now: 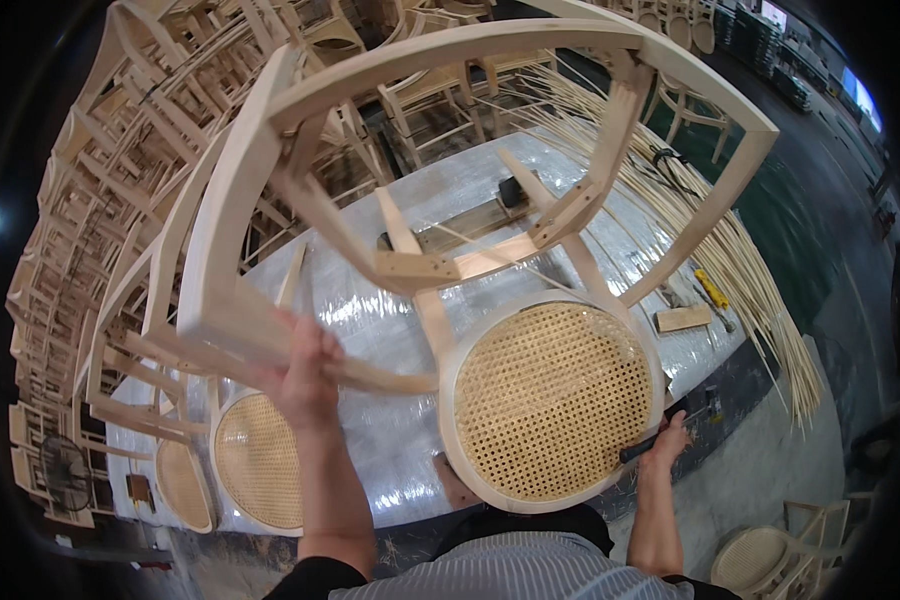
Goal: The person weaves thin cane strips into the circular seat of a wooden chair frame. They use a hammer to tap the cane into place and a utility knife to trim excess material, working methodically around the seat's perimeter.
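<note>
A pale wooden chair frame [460, 45] stands tipped on the plastic-covered table, its round woven cane panel [550, 400] lying nearest my body. My left hand [310, 375], slightly blurred, grips a bar at the left of this chair. Beside the panel's right edge, my right hand [667, 440] is closed around a tool with a dark handle [640, 450]. Its working end is too hidden to tell the kind. Within the tipped frame, a seat opening with screwed corner blocks [415, 265] shows behind the panel.
More chairs with cane panels [260, 460] lean at the left, before tall stacks of wooden frames [100, 230]. Long thin strips [740, 270] run along the table's right side. A yellow-handled tool [711, 287] and a wood block [683, 319] lie near them. Another chair [750, 560] stands lower right.
</note>
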Demonstrator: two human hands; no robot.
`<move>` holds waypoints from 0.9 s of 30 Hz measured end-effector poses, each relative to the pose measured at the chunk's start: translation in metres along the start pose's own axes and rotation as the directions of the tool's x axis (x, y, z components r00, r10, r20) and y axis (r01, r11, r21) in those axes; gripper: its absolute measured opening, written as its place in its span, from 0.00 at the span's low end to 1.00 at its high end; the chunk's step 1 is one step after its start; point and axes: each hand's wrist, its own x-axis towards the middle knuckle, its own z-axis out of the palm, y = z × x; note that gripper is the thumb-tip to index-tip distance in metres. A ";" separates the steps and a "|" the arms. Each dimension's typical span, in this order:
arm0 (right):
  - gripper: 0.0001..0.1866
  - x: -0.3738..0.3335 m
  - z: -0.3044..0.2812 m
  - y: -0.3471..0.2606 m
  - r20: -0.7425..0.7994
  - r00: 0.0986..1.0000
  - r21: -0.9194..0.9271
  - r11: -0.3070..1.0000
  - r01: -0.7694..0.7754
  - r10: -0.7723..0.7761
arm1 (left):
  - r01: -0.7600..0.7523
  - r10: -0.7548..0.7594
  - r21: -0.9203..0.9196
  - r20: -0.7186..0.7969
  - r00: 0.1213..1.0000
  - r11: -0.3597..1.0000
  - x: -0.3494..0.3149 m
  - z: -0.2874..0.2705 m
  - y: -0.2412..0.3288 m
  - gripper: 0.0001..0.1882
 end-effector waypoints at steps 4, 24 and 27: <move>0.21 0.013 -0.009 0.002 0.088 0.994 0.054 0.997 0.055 -0.060 | 0.009 -0.008 -0.014 0.029 1.000 1.000 -0.012 -0.022 -0.014 0.08; 0.21 0.054 0.052 -0.055 0.334 0.783 -0.553 0.563 0.614 -0.526 | -0.059 0.059 0.016 0.002 0.998 0.998 -0.021 -0.025 -0.033 0.12; 0.23 0.044 0.170 -0.109 0.440 0.767 -0.222 0.771 0.597 -0.467 | -0.070 0.083 0.175 -0.068 0.994 0.982 -0.027 -0.022 -0.031 0.10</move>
